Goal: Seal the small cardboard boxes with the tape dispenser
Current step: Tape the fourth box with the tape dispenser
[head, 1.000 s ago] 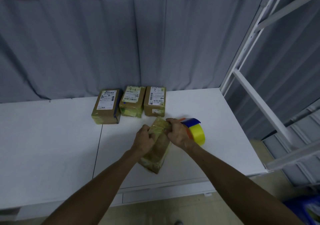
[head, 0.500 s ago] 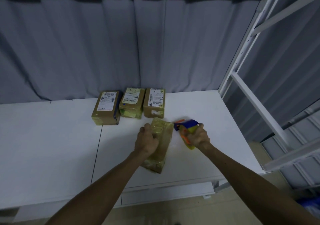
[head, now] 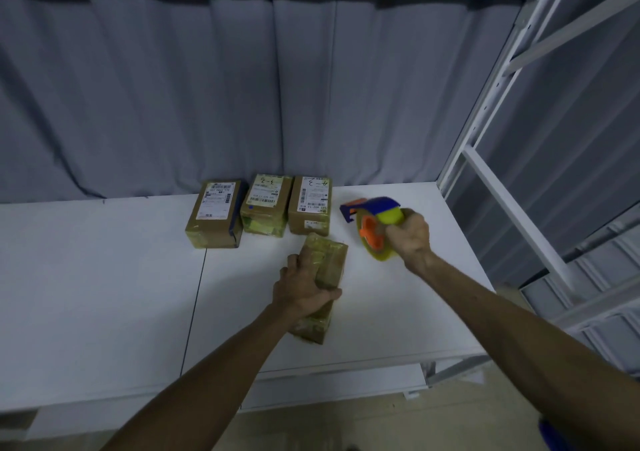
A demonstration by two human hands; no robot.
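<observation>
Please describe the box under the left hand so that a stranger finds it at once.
On the white table, a row of three labelled boxes stands near the grey curtain. Before its right end lies a fourth box, gripped by the left hand. Unlike them, it shows no white label, and glossy yellowish tape covers its top.

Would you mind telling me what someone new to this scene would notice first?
The brightest thing is the blue, orange and yellow tape dispenser, gripped by the right hand to the right of the boxes and apart from them. Near the middle of the white table, the left hand grips a taped cardboard box. Behind it, three labelled boxes lie side by side along the grey curtain.
</observation>
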